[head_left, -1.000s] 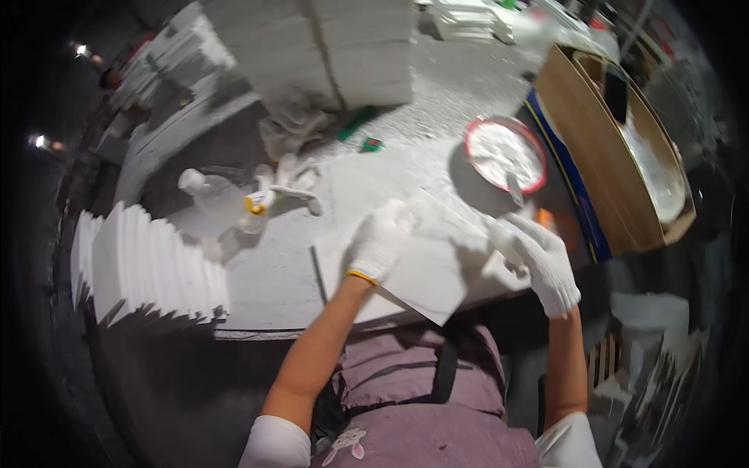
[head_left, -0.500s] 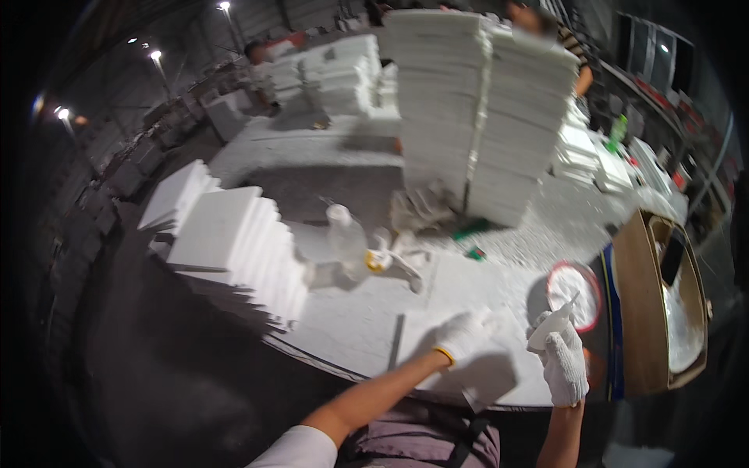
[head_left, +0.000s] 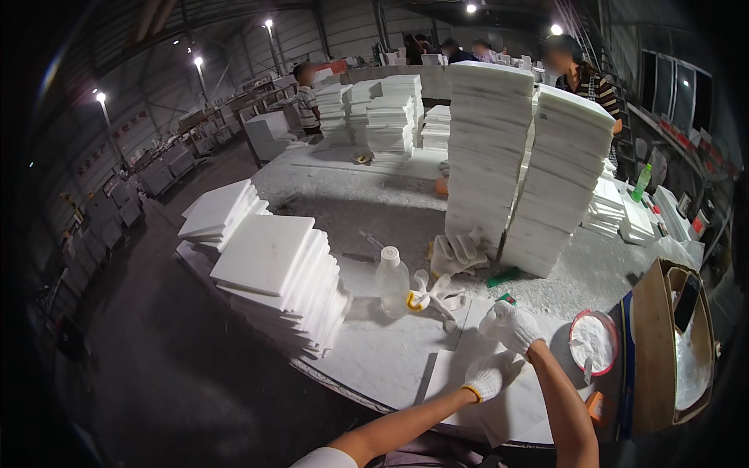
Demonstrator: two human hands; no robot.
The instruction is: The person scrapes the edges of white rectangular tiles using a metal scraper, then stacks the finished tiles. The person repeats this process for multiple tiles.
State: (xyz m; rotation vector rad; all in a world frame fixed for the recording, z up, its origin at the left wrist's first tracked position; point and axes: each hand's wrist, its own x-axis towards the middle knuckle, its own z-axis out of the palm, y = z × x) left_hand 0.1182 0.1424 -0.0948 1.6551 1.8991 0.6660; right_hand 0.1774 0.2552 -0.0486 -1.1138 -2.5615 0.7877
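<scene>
White knit gloves cover both my hands. My left hand [head_left: 490, 377], yellow at its cuff, lies on a pale white stone tile [head_left: 448, 381] near the table's front edge, fingers stretched out and partly behind my right wrist. Farther ahead, over the same pale slabs, my right hand [head_left: 516, 326] is closed, with a whitish, half-translucent piece at its fingers that I cannot make out clearly. Right of it stands a red-rimmed tub [head_left: 614, 343] of white powder or paste, with a small grey tool [head_left: 587, 371] at its near rim.
Stacked white tiles [head_left: 265, 253] stand at left; tall stacks [head_left: 488, 148] rise ahead. A clear bottle [head_left: 392, 282] and loose gloves [head_left: 437, 298] lie between. A cardboard box [head_left: 659, 351] sits right, an orange block [head_left: 596, 407] nearby. People [head_left: 581, 82] stand beyond.
My right hand has moved left and forward from beside the tub to over the slabs, crossing ahead of my left hand. My view has tilted up; the left hand stays on the tile.
</scene>
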